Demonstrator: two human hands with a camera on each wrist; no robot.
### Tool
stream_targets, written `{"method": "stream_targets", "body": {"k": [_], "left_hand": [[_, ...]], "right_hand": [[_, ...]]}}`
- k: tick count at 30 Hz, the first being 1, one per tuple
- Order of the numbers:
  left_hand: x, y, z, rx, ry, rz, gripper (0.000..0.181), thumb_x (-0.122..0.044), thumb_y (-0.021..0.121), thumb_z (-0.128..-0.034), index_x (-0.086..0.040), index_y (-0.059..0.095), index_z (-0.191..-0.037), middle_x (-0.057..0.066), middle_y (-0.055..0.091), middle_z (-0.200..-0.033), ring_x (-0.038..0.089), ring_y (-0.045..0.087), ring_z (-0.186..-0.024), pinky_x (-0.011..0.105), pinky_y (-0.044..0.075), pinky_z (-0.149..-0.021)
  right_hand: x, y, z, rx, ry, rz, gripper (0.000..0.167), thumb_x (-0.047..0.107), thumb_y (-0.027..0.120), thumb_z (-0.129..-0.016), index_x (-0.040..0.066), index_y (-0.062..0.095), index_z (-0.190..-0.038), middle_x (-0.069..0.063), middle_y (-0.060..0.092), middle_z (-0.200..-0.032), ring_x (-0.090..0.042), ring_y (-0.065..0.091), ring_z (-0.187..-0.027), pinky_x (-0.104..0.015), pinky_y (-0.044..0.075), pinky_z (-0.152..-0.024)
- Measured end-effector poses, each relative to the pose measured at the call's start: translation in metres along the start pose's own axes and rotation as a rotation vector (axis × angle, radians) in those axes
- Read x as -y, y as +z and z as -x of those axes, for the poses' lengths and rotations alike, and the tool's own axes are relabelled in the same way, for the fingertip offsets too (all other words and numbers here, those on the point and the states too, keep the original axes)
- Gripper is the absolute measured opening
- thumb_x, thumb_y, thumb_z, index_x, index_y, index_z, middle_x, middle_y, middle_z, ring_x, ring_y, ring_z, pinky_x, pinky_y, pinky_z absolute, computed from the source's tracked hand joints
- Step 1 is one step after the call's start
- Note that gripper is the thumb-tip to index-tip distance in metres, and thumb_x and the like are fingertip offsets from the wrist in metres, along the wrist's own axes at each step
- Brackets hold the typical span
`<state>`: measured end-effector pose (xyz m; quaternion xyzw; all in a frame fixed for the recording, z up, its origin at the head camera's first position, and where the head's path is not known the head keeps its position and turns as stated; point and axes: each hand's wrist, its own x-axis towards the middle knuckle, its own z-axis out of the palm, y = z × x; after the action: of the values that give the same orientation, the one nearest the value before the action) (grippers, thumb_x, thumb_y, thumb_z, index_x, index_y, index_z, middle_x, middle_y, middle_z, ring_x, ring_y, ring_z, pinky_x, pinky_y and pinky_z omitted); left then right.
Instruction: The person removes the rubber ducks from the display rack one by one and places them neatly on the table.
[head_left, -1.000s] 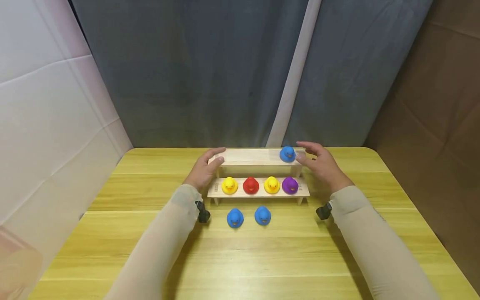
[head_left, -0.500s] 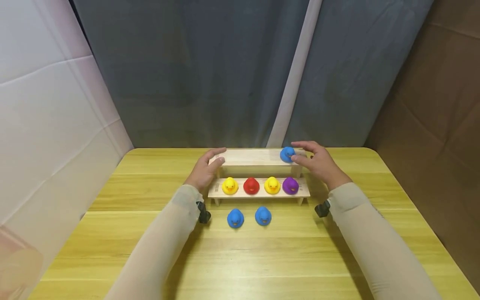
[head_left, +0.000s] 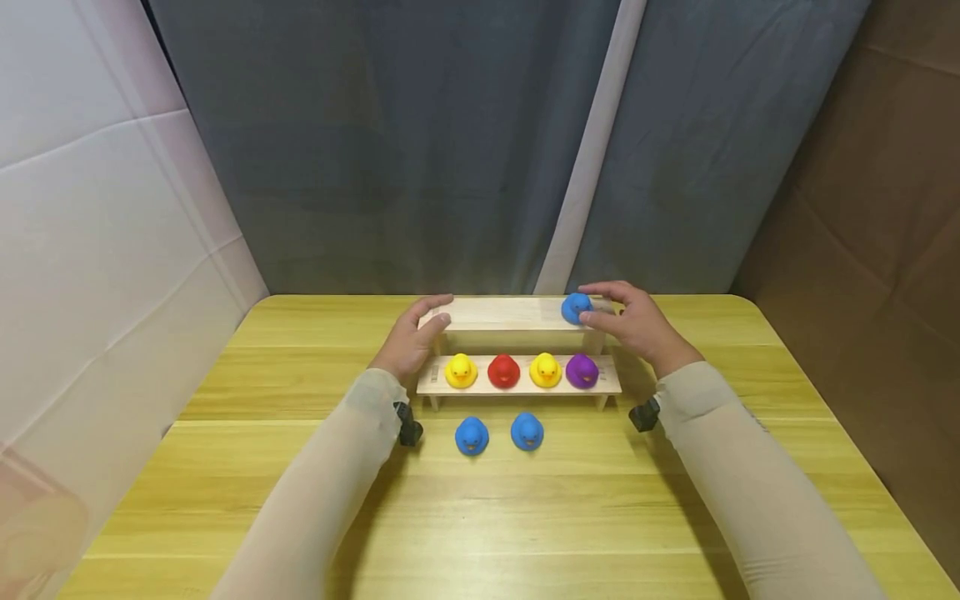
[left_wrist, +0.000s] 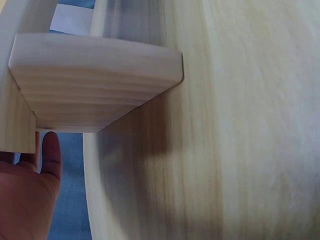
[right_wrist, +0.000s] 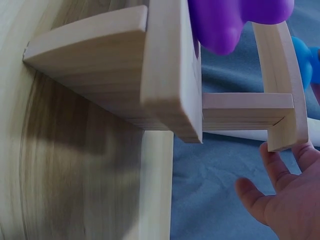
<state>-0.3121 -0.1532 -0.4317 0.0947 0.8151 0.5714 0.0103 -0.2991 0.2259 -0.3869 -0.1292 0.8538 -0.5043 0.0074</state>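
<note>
- The left hand [head_left: 408, 337] is at the left end of the upper shelf [head_left: 502, 313], and I see its thumb and forefinger spread wide.
- The right hand [head_left: 643, 329] is at that shelf's right end, thumb and forefinger narrowed about the far blue duck [head_left: 573, 308]; I can't tell from my feeds whether they pinch it.
- That duck sits on the upper shelf, near its right end.
- On the lower shelf [head_left: 431, 387], nearer me, left to right: left yellow duck [head_left: 461, 372], red duck [head_left: 504, 372], right yellow duck [head_left: 545, 371], purple duck [head_left: 582, 372].
- Nearest me, the left blue duck [head_left: 472, 437] and right blue duck [head_left: 527, 432] sit on the table [head_left: 525, 517].
</note>
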Motion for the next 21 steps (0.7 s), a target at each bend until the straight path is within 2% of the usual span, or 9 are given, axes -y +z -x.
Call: {"method": "stream_targets", "body": {"k": [4,21], "left_hand": [[0.0005,0.0011,-0.001,-0.009,0.026,-0.016,0.044,-0.032,0.055,-0.1092,-0.018,0.056,-0.151,0.007,0.044,-0.164,0.03,0.03,-0.158,0.055,0.017,-0.131],[-0.0005,0.0031,-0.0008,-0.016,0.004,-0.027,0.044,-0.035,0.055,-0.1088,-0.022,0.057,-0.15,0.004,0.044,-0.164,0.03,0.031,-0.157,0.055,0.017,-0.13]], "right_hand": [[0.0024,0.0005,0.0005,0.005,0.008,-0.011,0.051,0.028,0.078,-0.097,0.014,0.064,-0.145,-0.014,0.047,-0.157,-0.039,0.036,-0.151,-0.068,0.027,-0.123],[0.0054,-0.0011,-0.0016,0.012,0.03,0.014,0.045,0.023,0.077,-0.098,0.009,0.066,-0.139,-0.015,0.048,-0.158,-0.039,0.035,-0.152,-0.067,0.025,-0.125]]}}
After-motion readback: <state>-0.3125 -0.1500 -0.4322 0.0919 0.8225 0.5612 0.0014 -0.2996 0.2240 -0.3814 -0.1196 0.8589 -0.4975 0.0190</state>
